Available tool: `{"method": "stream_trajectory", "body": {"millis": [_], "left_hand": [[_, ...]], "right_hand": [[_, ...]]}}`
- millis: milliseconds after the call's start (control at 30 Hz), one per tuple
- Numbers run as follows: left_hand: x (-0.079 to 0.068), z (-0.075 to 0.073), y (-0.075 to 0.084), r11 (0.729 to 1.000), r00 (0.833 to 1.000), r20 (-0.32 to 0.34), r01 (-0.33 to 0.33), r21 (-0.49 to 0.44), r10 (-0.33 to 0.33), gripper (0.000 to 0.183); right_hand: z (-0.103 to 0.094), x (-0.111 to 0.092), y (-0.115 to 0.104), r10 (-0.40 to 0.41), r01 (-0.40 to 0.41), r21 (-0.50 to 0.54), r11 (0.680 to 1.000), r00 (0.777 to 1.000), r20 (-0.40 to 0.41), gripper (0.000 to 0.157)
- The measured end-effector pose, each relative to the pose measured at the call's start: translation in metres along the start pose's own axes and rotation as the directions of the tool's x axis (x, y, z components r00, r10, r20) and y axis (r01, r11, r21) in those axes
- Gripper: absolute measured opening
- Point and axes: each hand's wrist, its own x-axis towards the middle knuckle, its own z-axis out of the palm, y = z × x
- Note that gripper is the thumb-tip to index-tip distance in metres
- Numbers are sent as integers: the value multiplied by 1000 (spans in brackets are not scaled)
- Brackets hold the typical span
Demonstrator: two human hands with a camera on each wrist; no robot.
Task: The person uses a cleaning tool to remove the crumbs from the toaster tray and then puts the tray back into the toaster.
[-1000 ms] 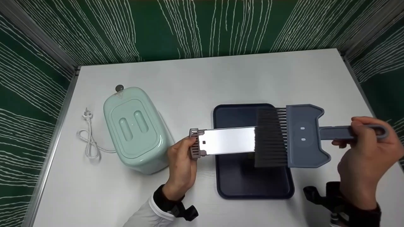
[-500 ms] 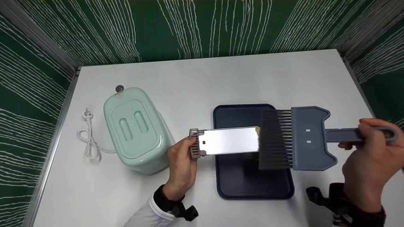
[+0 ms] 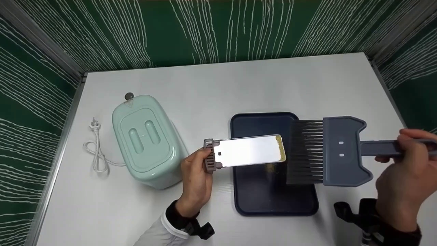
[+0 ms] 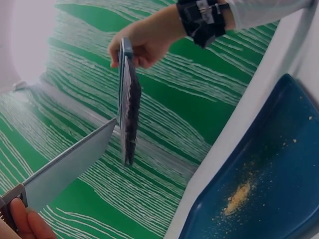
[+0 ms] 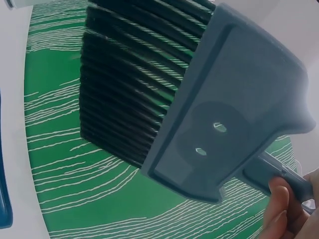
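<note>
My left hand grips the grey slotted end of a flat metal crumb tray, held out over a dark blue tray. A band of yellowish crumbs lines the crumb tray's right end. From the right, my right hand holds a blue-grey brush by its handle. Its dark bristles point left and stand just beyond the crumb tray's end in the head view. In the left wrist view, a small heap of crumbs lies on the blue tray, with loose bits scattered around it.
A mint-green toaster with its top covered stands left of my left hand. Its white cord and plug lie on the white table farther left. Green walls with white streaks enclose the table.
The brush has moved right, off the crumb tray, and its crumb-lined end has come into view. My left hand and the crumb tray have hardly moved.
</note>
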Motion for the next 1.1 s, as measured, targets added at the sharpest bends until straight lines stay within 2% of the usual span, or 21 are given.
{"method": "stream_trajectory", "body": {"millis": [167,267,400,500,633,733,833,1100], "left_hand": [[0,0,0,1000,1000,-6,8,13,-8,28],[0,0,-1,1000,1000,-7,12,16,-12,28],[-1,1,-1,1000,1000,-6,12,8,-12,27],[-1,1,-1,1000,1000,-12,15,1,-15,26],[0,1,-3,1000,1000,-18,21,-11,-21,26],[-1,1,-2,1000,1000,-17,23,-15,-23,26],[-1,2,-3,1000,1000,-17,24,-16,-24,25],[-2,3,-4,1000,1000,21,22,-6,-21,27]], "right_hand": [[2,0,-2,-15,18,55,998,998,-63,13],[5,-3,-3,23,-11,124,992,995,-100,12],[12,-10,-2,98,-74,212,975,990,-102,7],[19,-20,1,175,-152,268,951,982,-65,6],[26,-36,6,297,-288,295,911,955,14,5],[29,-48,9,322,-340,278,898,940,108,7],[32,-58,11,315,-354,234,905,930,189,11],[35,-73,12,396,-440,109,891,874,283,9]]}}
